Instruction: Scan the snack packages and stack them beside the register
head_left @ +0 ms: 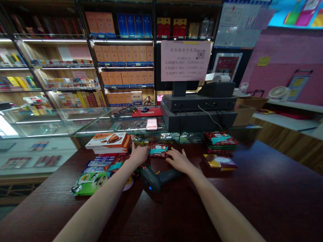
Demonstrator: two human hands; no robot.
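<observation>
A red-and-teal snack packet (158,150) lies between my hands near the far side of the brown table. My left hand (138,156) pinches its left end, and the fingertips of my right hand (180,160) close on its right end. Below them rests a dark barcode scanner (152,181) with a small blue light. Partly behind my left forearm are more red packets (117,163), purple-and-white packets (97,164) and a green panda packet (91,183). Beyond these, white-and-orange boxes (109,139) are stacked.
At the right, red and green packets (220,141) form a stack behind yellow-and-brown packets (219,162). A glass counter (121,126) borders the table's far edge, bearing a cash register (199,114), a small lit screen (151,124) and a mouse (144,109). Cables hang down there.
</observation>
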